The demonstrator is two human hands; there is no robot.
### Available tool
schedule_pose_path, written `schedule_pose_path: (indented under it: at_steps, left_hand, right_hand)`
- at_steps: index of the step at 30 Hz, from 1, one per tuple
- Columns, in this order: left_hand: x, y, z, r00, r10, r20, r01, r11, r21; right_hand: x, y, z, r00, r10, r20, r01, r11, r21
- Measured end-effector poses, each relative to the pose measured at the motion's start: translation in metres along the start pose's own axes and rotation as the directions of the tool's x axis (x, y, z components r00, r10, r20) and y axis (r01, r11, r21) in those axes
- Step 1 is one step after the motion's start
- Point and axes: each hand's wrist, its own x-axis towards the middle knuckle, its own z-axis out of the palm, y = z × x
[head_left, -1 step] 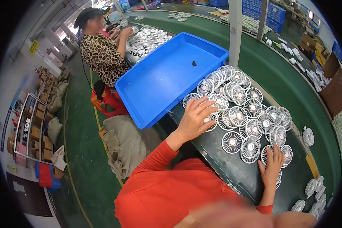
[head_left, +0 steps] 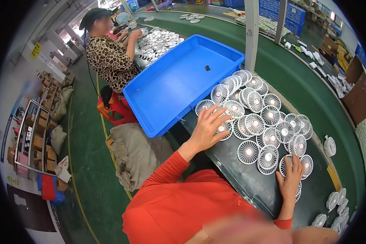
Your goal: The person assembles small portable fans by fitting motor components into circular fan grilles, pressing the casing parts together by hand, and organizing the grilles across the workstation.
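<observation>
Hands [head_left: 205, 132] — white grilles [head_left: 248, 152] beneath.

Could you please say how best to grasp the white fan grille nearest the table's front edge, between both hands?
Probably pinch the fan grille by its round rim from the person's side: that edge faces tabletop, while other grilles crowd its far side.

Orange-red long-sleeved top [head_left: 171, 207], its left sleeve [head_left: 165, 171] snug toward the wrist; left hand [head_left: 205, 132] and right hand [head_left: 290, 177] bare; the neckline, badly blurred, looks open.
</observation>
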Motion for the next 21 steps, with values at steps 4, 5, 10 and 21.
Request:
schedule_pose_path:
  at_steps: [4, 5, 10, 21]
  left_hand:
    - [-0.024, -0.012, 0.05, 0.984, -0.1, 0.15, 0.098, 0.995, 0.02]
    - [-0.021, -0.011, 0.056, 0.988, -0.079, 0.132, 0.076, 0.997, 0.03]
    - [-0.007, -0.002, 0.075, 0.993, -0.056, 0.104, 0.054, 0.998, 0.018]
    - [0.004, 0.011, 0.087, 0.997, -0.023, 0.073, 0.026, 0.999, -0.039]
  right_hand:
    - [0.003, 0.004, -0.002, 1.0, -0.022, -0.005, 0.022, 1.0, 0.015]
    - [0.005, 0.007, -0.001, 1.0, -0.02, -0.007, 0.02, 1.0, 0.014]
    - [0.007, 0.008, -0.002, 0.999, -0.022, -0.047, 0.025, 0.998, 0.051]
    - [0.002, 0.014, -0.002, 0.995, 0.023, -0.092, -0.016, 0.997, 0.081]
